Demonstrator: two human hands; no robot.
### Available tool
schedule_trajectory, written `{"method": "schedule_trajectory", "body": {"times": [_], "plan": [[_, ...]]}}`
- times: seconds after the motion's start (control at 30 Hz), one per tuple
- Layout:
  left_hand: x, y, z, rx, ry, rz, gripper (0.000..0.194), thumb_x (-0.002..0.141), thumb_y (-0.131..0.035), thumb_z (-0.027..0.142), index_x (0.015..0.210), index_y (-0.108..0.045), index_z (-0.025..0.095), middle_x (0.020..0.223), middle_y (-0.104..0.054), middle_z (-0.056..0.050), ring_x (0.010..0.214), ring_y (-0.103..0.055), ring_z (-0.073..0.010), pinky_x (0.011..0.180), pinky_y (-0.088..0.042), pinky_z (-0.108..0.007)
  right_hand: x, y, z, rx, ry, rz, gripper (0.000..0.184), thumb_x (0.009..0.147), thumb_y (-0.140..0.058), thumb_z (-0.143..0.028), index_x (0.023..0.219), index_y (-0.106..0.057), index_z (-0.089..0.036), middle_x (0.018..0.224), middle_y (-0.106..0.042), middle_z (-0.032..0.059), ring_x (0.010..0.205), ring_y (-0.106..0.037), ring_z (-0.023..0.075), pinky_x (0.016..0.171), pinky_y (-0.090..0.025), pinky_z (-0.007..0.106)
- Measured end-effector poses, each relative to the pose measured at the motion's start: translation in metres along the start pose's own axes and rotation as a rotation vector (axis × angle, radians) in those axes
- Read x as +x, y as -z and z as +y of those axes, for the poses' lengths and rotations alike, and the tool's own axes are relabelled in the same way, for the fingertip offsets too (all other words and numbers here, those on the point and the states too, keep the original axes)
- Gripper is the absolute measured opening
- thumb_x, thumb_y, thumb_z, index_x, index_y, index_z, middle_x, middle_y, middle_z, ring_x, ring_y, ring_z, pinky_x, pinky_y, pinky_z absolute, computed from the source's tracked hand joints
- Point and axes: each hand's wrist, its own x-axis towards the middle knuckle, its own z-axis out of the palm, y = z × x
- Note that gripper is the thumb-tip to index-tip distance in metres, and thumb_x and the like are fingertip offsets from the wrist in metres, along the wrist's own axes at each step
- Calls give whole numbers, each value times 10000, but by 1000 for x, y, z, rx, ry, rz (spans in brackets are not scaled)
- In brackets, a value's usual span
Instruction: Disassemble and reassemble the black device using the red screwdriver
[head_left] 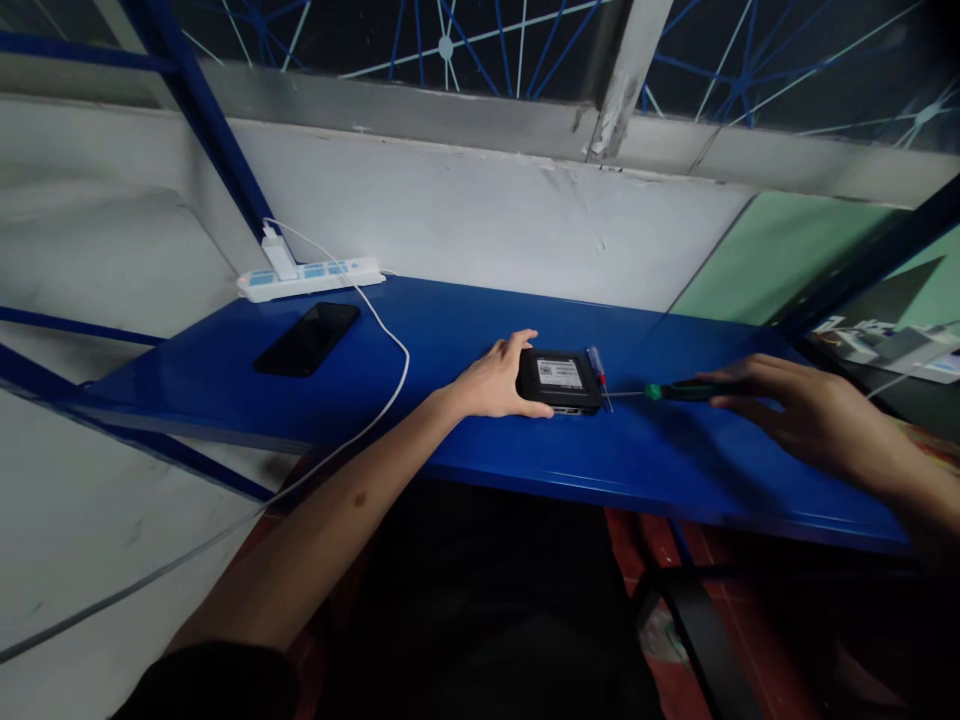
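Note:
My left hand grips the left side of a flat black drive lying on the blue table. Its thumb presses along the near edge and the fingers curve round the far left corner. On top of the drive is a white printed label with a square code. My right hand is closed round the dark, green-tipped handle of a screwdriver. The screwdriver lies level, its shaft pointing left to the drive's right edge; I cannot tell whether the tip touches. A smaller screwdriver with a blue and red handle rests against that edge.
A black phone lies on the left of the blue table. Behind it, a white power strip holds a charger, whose white cable loops down over the front edge. Blue posts frame both ends.

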Motion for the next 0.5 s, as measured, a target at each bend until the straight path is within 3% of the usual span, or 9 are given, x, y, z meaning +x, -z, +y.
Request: {"method": "schedule_trajectory", "body": {"times": [0.13, 0.23, 0.37, 0.5], "plan": [[0, -1, -1, 1, -16, 12, 1183, 625, -762, 658, 1527, -118, 245, 1550, -302, -220, 1403, -336, -448, 1069, -364, -620, -20, -1, 37, 182, -354, 39, 439, 678, -726, -623, 998, -747, -323, 1076, -771, 55, 948, -719, 305, 860, -550, 440], [-1, -1, -1, -2, -16, 14, 1167, 628, -764, 642, 1525, -125, 258, 1551, -309, -215, 1409, -336, -445, 1075, -362, -613, -22, -13, 53, 160, -541, 122, 464, 627, -730, -630, 939, -754, -288, 958, -784, 73, 858, -720, 318, 782, -539, 452], [-2, 1, 0, -19, -16, 4, 1157, 646, -762, 637, 1523, -114, 251, 1546, -329, -216, 1417, -337, -434, 1085, -360, -602, -11, -42, 64, 140, -641, 236, 470, 691, -673, -616, 957, -720, -231, 901, -776, 100, 835, -710, 322, 715, -515, 424], [-3, 2, 0, -41, -33, 9, 1099, 677, -754, 608, 1514, -133, 258, 1554, -318, -213, 1416, -347, -433, 1087, -366, -590, 4, -62, 74, -68, -584, 158, 419, 788, -632, -560, 996, -696, -202, 952, -756, 136, 865, -695, 322, 748, -495, 421]]}}
